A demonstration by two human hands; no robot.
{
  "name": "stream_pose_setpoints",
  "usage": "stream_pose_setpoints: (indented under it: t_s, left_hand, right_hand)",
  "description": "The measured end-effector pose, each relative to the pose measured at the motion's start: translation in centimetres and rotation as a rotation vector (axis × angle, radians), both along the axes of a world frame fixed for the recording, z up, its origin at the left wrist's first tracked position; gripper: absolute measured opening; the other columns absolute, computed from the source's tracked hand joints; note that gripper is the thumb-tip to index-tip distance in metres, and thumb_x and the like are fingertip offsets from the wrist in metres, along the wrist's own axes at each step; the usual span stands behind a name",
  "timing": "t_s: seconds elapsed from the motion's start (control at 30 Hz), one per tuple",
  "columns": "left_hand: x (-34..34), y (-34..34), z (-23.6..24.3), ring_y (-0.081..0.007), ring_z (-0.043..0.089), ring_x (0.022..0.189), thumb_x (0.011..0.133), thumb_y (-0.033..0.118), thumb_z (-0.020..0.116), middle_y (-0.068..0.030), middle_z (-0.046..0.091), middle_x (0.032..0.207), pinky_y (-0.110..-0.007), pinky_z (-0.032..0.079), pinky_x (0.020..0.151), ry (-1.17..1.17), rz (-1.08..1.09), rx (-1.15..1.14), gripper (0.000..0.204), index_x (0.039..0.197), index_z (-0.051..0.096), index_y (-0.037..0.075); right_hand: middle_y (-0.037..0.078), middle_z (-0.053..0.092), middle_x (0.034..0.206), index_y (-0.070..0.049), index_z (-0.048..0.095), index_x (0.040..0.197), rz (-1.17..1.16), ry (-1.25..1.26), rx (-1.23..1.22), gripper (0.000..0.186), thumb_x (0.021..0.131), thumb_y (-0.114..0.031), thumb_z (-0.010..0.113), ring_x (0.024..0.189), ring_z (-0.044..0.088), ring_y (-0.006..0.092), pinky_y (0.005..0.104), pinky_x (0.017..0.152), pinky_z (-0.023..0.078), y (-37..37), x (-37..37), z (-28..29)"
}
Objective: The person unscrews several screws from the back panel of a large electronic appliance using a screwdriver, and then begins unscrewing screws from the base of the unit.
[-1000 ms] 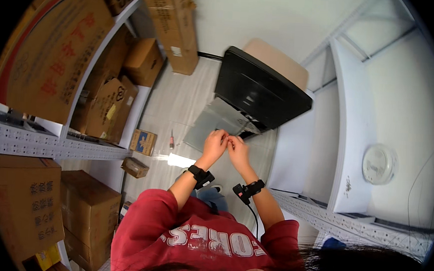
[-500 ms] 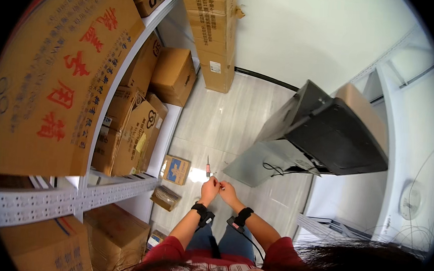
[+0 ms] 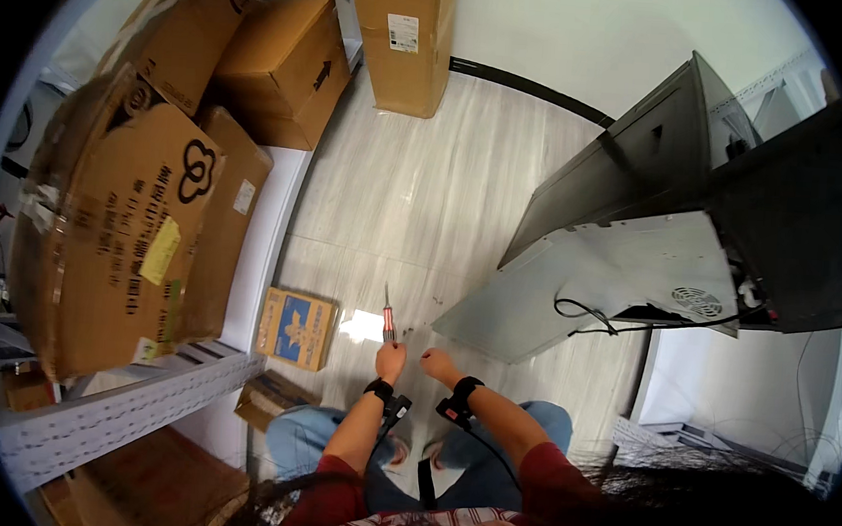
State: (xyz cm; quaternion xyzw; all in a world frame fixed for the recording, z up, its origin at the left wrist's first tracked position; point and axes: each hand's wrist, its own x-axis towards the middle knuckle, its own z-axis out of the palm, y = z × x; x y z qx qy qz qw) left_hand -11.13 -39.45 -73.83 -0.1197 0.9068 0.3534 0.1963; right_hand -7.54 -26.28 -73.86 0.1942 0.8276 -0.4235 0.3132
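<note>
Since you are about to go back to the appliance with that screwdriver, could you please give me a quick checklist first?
1. Screwdriver firmly held in left hand, tip up: ok.
2. Right hand closed, perhaps on a small part: cannot tell.
3. Black cable on the appliance's white panel unplugged: cannot tell.
4. Small blue box on the floor lies beside the feet: ok.
5. Cardboard boxes seated on the shelf: ok.

Pale wood-look floor (image 3: pixel 415 195), tall cardboard box (image 3: pixel 401 40) by wall, small blue box (image 3: pixel 295 328) nr shelf, poss. screws (image 3: pixel 435 301).
</note>
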Motion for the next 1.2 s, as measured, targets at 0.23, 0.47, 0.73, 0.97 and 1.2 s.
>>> stream_pose_setpoints:
  t_s: [0.23,0.47,0.73,0.97,1.2]
  left_hand:
    - [-4.9,0.7,-10.5,-0.0405,0.060,0.079,0.069,0.033,0.063,-0.0265,0.060,0.082,-0.046,0.048,0.068,-0.037,0.029,-0.171,0.054,0.101,0.040,-0.003]
    - [-4.2,-1.0,-16.1,-0.0350,0.060,0.084,0.066,0.034,0.065,-0.0194,0.062,0.087,-0.043,0.047,0.073,-0.130,-0.060,-0.168,0.041,0.091,0.056,0.002]
    - [-8.1,-3.0,-13.6,-0.0357,0.059,0.080,0.073,0.031,0.062,-0.0194,0.062,0.081,-0.043,0.045,0.066,0.310,-0.012,0.029,0.031,0.088,0.056,0.004]
    - [-7.3,4.9,4.2,-0.0294,0.054,0.070,0.078,0.015,0.060,-0.0123,0.054,0.077,-0.039,0.042,0.060,0.855,-0.043,0.317,0.017,0.091,0.055,0.005]
    - [-2.5,14.1,20.1,-0.0284,0.053,0.069,0.070,0.009,0.064,-0.0103,0.051,0.076,-0.037,0.043,0.058,0.982,-0.461,0.333,0.026,0.095,0.055,0.006]
  right_hand:
    - [0.021,0.061,0.090,-0.001,0.062,0.086,0.055,0.172,0.023,0.029,0.076,-0.026,0.051,0.086,0.058,0.0365,0.0419,0.076,0.045,-1.0,-5.8,-10.2]
    - [0.020,0.062,0.086,-0.002,0.063,0.084,0.093,0.143,-0.010,0.032,0.077,-0.032,0.052,0.082,0.059,0.0368,0.0430,0.073,0.046,-2.7,-5.3,-14.9]
    - [0.022,0.061,0.090,0.002,0.054,0.097,-0.118,0.331,-0.081,0.048,0.081,-0.042,0.050,0.084,0.059,0.0326,0.0383,0.074,0.046,-6.0,-8.9,-6.5]
    - [0.007,0.057,0.073,-0.002,0.054,0.099,-0.347,0.912,-0.374,0.036,0.081,-0.033,0.059,0.067,0.055,0.0178,0.0309,0.062,0.044,-0.6,-10.6,6.3]
    - [0.003,0.055,0.072,-0.003,0.055,0.094,-0.209,0.925,-0.322,0.021,0.082,-0.020,0.057,0.065,0.049,0.0095,0.0250,0.061,0.042,12.4,-4.2,20.9]
